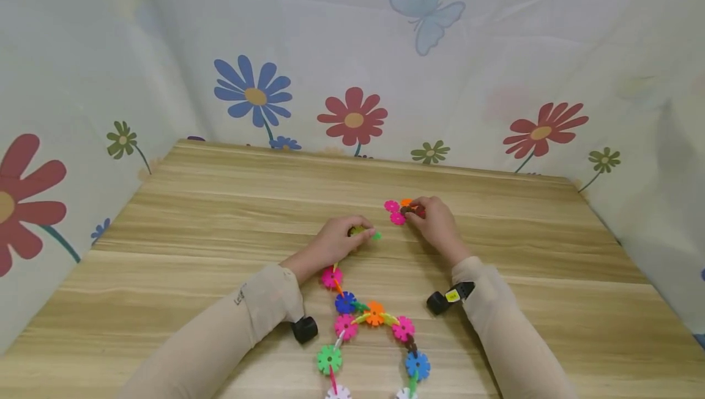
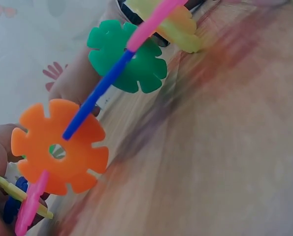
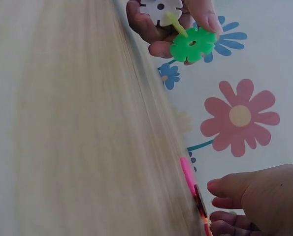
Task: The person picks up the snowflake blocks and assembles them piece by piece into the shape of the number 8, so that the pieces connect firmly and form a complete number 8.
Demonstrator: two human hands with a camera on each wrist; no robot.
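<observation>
My left hand (image 1: 341, 240) pinches a green slotted plastic disc (image 3: 193, 44) between thumb and fingers. A yellow disc joins it to a white disc (image 3: 161, 7) inside the same hand. The linked disc chain runs from this hand toward me; an orange disc (image 2: 60, 147) and a dark green disc (image 2: 129, 56) belong to it. My right hand (image 1: 439, 227) reaches down at a small group of loose discs, its fingers slightly apart around a brown disc (image 1: 406, 210) and a red disc (image 1: 420, 211). Beside its fingertips lie pink discs (image 1: 391, 205) and an orange disc (image 1: 406, 202).
Nearer to me, the chain continues into a loop of interlocked discs, with a blue disc (image 1: 417, 365) and a green disc (image 1: 329, 359) on its sides. The wooden table (image 1: 248, 185) ends against a flower-printed cloth (image 1: 308, 32).
</observation>
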